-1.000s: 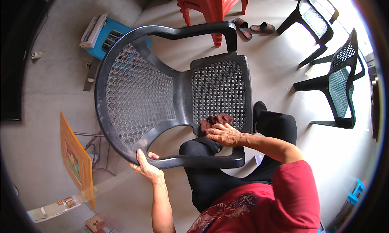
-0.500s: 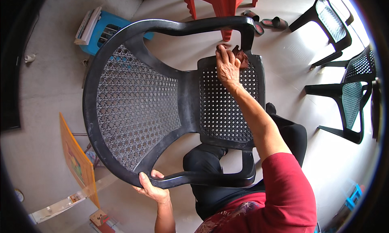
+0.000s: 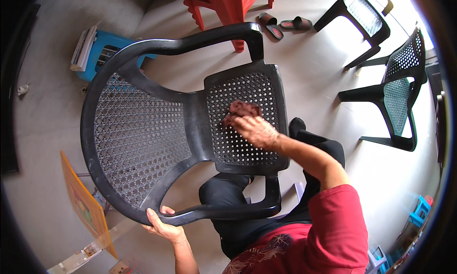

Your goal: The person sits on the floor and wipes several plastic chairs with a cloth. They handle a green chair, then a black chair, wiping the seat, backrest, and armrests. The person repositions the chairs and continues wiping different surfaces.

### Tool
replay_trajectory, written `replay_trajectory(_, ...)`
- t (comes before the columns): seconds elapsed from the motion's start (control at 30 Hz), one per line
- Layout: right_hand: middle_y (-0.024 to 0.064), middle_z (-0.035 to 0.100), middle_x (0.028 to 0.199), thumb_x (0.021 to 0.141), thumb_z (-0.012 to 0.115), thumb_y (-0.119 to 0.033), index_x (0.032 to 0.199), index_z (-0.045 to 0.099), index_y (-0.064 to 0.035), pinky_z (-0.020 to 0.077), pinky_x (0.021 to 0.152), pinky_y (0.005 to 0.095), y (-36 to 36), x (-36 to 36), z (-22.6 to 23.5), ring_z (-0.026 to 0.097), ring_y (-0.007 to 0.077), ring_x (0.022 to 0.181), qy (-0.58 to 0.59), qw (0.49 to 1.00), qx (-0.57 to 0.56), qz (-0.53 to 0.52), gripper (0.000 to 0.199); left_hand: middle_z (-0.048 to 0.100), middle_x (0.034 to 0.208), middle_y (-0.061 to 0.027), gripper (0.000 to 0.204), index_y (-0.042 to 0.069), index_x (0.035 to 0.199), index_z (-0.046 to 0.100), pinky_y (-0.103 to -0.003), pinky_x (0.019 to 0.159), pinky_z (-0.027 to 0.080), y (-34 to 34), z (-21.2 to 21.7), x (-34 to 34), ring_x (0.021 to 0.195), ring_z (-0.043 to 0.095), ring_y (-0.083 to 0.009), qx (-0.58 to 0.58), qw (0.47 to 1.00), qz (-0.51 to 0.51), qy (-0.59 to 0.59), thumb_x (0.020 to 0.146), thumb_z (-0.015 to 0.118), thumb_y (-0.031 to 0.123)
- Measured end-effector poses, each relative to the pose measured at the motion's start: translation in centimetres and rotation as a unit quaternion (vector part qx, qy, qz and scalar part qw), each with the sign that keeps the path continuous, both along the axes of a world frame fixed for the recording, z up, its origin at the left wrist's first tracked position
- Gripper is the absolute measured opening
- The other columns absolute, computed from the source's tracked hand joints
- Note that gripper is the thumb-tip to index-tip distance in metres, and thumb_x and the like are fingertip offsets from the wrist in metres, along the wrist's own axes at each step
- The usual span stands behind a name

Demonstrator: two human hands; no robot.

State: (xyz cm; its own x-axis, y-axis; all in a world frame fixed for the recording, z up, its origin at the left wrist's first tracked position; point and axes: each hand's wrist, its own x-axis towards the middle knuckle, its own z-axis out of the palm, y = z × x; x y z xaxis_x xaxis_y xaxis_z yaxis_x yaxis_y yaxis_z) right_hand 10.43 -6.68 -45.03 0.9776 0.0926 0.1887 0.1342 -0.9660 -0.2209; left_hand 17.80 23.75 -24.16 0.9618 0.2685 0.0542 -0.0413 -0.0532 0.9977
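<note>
The black plastic armchair (image 3: 195, 126) lies left to right, facing right. The right hand (image 3: 258, 132) has its fingers on a brown cloth (image 3: 245, 109), holding it mid-seat; the left hand (image 3: 166, 230) grips the near arm (image 3: 228, 211) by the backrest (image 3: 138, 136).

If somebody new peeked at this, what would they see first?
Probably the big black chair filling the middle, with the person's left hand gripping its frame at the lower left. Next, the brown cloth under the right hand on the chair's seat. The bright red plastic furniture at the top would likely catch the eye too.
</note>
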Motion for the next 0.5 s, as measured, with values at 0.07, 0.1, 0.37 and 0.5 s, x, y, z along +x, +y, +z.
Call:
replay_trajectory(0.07, 0.0105, 0.04, 0.127, 0.075, 0.052, -0.015, 0.125, 0.05, -0.0029, 0.0416, 0.083, 0.0379, -3.2, 0.1, 0.7, 0.042, 0.0259, 0.114, -0.005, 0.998, -0.024, -0.059, 0.051, 0.051, 0.109, -0.0095, 0.043, 0.003, 0.119, 0.043, -0.023, 0.045, 0.039, 0.8, -0.3, 0.1, 0.063, 0.047, -0.0137, -0.006, 1.0, 0.004, 0.003, 0.085, 0.062, 0.021)
replay_trajectory(0.1, 0.0101, 0.041, 0.125, 0.075, 0.053, -0.014, 0.125, 0.05, -0.0031, 0.0417, 0.083, 0.0379, -4.7, 1.0, 2.6, 0.043, 0.0256, 0.113, 0.003, 0.994, -0.038, -0.103, 0.052, 0.051, 0.11, -0.0095, 0.043, 0.003, 0.12, 0.043, -0.023, 0.045, 0.039, 0.9, -0.2, 0.0, 0.063, 0.047, -0.0137, -0.003, 1.0, 0.007, 0.001, 0.085, 0.062, 0.021)
replay_trajectory(0.37, 0.0135, 0.032, 0.143, 0.083, 0.053, -0.022, 0.133, 0.04, -0.0047, 0.0347, 0.096, 0.0434, -9.8, 1.6, 1.9, 0.03, 0.0301, 0.132, -0.075, 0.935, -0.024, -0.345, 0.054, 0.052, 0.108, -0.0134, 0.05, 0.0, 0.125, 0.04, -0.024, 0.043, 0.039, -0.5, 0.0, -0.1, 0.063, 0.047, -0.0156, 0.033, 0.999, 0.037, -0.023, 0.086, 0.061, 0.022)
replay_trajectory(0.5, 0.0214, 0.02, 0.147, 0.082, 0.056, -0.022, 0.129, 0.042, -0.002, 0.0284, 0.105, 0.0445, -5.7, -4.3, 0.6, 0.021, 0.0378, 0.135, -0.041, 0.947, 0.055, -0.315, 0.053, 0.052, 0.105, -0.0169, 0.049, -0.006, 0.118, 0.042, -0.025, 0.043, 0.041, -1.5, 1.2, -0.5, 0.059, 0.048, -0.0161, 0.046, 0.998, 0.032, -0.022, 0.086, 0.061, 0.025)
